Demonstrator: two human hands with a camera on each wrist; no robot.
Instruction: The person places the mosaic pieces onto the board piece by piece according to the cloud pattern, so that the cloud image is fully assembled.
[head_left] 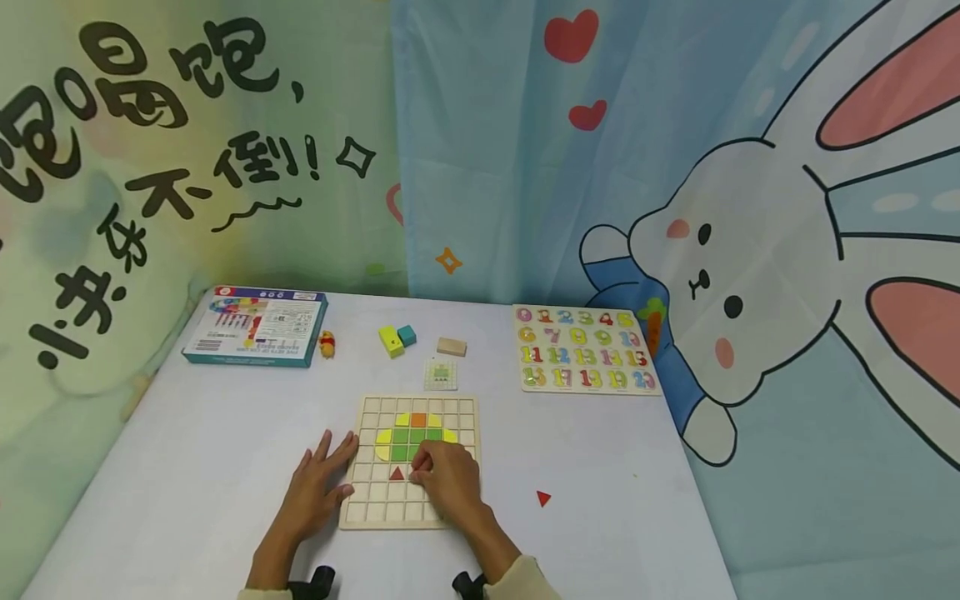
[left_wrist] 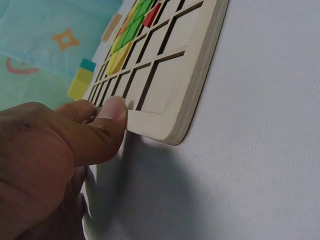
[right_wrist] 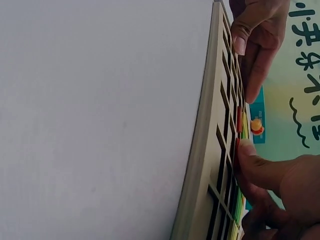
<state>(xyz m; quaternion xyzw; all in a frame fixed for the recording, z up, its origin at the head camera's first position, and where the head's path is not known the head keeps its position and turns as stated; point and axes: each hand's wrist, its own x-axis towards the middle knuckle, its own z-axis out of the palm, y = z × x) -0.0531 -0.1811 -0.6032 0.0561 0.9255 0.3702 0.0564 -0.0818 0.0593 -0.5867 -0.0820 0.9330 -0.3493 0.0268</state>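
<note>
2 hands (head_left: 318, 483), 2 red triangles (head_left: 543, 498), 2 boards (head_left: 465, 412).

The room is evenly and softly lit, bright enough that colours read cleanly across the bench (head_left: 225, 450), with no glare. Shadows are faint from above, though the left wrist view shows a soft grey one under the left hand (left_wrist: 55, 155) (close and blurred). The backdrop bows slightly at the head view's edges, and the right wrist view looks smeared nearby.

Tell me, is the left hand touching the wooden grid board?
Touching. The left wrist view shows the left hand with its thumb pressed against the wooden grid board at its edge, no gap.
</note>
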